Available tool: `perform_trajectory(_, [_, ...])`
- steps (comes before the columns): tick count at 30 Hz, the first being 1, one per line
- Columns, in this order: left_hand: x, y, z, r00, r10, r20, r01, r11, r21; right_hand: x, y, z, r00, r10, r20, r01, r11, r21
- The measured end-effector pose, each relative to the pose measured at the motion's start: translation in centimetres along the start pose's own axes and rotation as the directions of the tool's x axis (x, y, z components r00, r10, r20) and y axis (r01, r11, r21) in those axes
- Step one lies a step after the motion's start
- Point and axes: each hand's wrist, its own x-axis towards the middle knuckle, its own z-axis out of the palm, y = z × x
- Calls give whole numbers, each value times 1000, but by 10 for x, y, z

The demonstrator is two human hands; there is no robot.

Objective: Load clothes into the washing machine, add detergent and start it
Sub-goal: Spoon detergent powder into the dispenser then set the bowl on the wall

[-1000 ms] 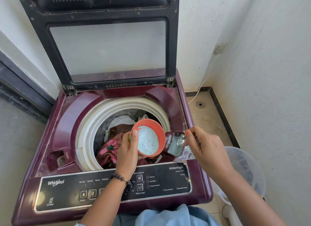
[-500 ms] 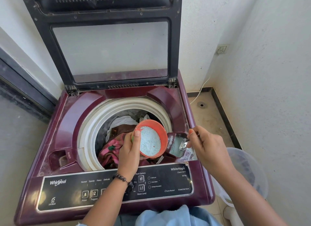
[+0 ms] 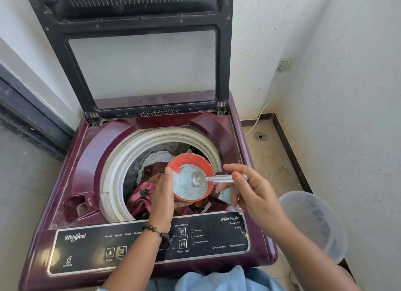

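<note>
washing machine (image 3: 71, 182): 1 | orange bowl (image 3: 193, 160): 1 | spoon (image 3: 217, 179): 1 | plastic basket (image 3: 314, 221): 1 | hands: 2 – left hand (image 3: 161, 202), right hand (image 3: 253, 193)

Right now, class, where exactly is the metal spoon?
In the head view, the spoon is right of centre, pinched by the right hand, its scoop over the powder in the orange bowl.

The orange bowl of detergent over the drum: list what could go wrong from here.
1. The left hand holds the orange bowl tilted above the clothes; powder could slide out onto them.
2. The right hand pinches the spoon by its handle end; a loaded scoop may spill before it reaches the detergent compartment.
3. The laundry basket stands close by the right elbow and could get knocked.
</note>
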Motion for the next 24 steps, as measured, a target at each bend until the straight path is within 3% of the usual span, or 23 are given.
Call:
perform_trajectory(4, [2,8,-5,996,-88,19,90,983,-160,-2,7,11,992,97,83,-106,988,111])
perform_trajectory(8, [1,7,-4,982,-124,146,130,991,-37,0,10,15,990,93,106,-106,986,125])
perform_trajectory(24, [-3,7,-5,986,-63,153,62,998,11,4,8,17,996,84,35,-88,989,115])
